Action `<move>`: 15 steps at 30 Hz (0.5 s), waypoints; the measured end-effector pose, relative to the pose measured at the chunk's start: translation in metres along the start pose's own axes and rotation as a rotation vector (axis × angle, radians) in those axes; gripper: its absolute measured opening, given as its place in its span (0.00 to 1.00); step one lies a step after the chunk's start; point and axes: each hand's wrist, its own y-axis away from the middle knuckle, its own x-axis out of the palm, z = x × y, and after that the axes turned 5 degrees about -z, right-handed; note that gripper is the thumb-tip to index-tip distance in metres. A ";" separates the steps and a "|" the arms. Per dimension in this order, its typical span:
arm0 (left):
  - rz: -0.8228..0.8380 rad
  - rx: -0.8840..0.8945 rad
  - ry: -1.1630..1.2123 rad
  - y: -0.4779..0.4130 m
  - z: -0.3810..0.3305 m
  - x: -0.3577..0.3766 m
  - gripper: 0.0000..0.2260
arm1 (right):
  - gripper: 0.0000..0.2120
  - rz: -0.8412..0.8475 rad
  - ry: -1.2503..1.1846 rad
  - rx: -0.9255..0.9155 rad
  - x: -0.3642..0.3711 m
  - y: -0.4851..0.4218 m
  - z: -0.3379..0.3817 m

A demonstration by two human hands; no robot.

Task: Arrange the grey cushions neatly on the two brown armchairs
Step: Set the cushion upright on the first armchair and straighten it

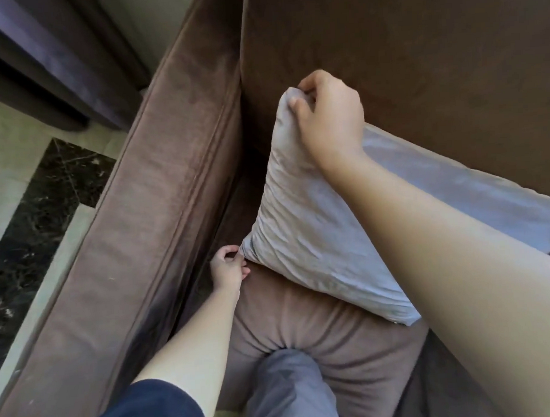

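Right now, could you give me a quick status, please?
Left hand pinching grey cushion lower corner. Right hand gripping top corner. Cushion on brown armchair seat. Nothing obstructing.

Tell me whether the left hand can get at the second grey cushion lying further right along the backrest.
Probably not as things stand: the left hand pinches the near cushion, which, with the right forearm, lies between it and the second cushion.

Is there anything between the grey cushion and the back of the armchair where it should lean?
Nothing visible. The grey cushion, held at two corners by the right hand and left hand, already leans near the bare backrest.
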 end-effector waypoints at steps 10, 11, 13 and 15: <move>-0.031 0.047 -0.185 0.007 0.040 -0.028 0.03 | 0.06 -0.049 -0.250 0.163 -0.004 -0.013 0.002; -0.034 0.044 -0.189 0.008 0.042 -0.029 0.03 | 0.06 -0.057 -0.266 0.170 -0.004 -0.013 0.002; -0.036 0.030 -0.176 0.007 0.041 -0.028 0.03 | 0.05 -0.078 -0.290 0.180 -0.002 -0.014 0.002; -0.036 0.013 -0.176 0.003 0.040 -0.026 0.02 | 0.05 -0.094 -0.301 0.189 0.000 -0.016 0.000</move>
